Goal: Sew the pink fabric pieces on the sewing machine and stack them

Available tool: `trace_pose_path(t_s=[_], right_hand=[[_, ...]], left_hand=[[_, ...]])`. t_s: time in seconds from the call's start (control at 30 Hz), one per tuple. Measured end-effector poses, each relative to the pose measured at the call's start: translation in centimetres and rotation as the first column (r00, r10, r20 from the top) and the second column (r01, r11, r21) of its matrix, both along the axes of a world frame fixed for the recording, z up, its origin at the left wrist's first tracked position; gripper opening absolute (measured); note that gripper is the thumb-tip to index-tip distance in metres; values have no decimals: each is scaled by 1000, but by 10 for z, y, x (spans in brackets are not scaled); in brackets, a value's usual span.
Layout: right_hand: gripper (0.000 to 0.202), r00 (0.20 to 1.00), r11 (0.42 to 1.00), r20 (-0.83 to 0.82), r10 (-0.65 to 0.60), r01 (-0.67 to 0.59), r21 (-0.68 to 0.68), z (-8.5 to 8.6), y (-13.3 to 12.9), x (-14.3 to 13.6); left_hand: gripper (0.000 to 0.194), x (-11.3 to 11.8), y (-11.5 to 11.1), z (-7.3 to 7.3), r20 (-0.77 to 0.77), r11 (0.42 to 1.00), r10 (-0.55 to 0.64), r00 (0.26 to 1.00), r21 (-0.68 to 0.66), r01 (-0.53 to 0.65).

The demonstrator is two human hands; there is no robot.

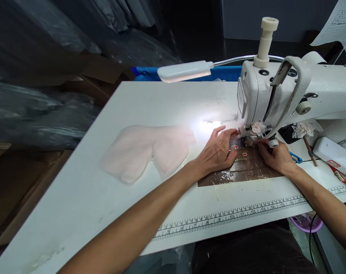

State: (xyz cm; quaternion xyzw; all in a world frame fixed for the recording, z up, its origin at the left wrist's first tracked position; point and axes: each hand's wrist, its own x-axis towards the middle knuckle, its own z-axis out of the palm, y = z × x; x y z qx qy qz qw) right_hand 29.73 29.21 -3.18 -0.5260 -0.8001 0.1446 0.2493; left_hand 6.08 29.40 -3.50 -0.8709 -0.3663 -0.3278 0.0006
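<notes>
My left hand (220,149) lies on the sewing bed just left of the needle area of a white sewing machine (276,87). Its fingers are spread, with the fingertips close to the presser foot (245,141). On the other side, my right hand (278,156) rests with its fingers bent together beside the foot; what they pinch, if anything, is hidden. Beneath both hands is a shiny brown plate (247,173) with small red marks. A pale ribbon flower (258,127) sits at the machine head. Left of my hands lies a blurred pale pink fabric piece (138,150).
A white lamp (187,71) on a flexible neck lights the white table (90,198). Printed along its front edge is a ruler scale (233,215). To the right are a blue clip (295,157), a white device (335,154) and a red-handled tool (343,177).
</notes>
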Motion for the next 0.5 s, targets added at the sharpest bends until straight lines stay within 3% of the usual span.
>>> trace_pose_path(t_s=[0.17, 0.4, 0.5], right_hand=[[22, 1000, 1000, -27, -3, 3, 2, 3, 0, -1], [20, 1000, 1000, -3, 20, -20, -14, 3, 4, -1], [18, 999, 997, 26, 41, -39, -67, 14, 3, 1]], left_hand=[[51, 2, 2, -1, -77, 993, -10, 997, -121, 0], [38, 3, 6, -2, -121, 989, 59, 991, -128, -74], [34, 4, -4, 6, -164, 979, 88, 983, -168, -116]])
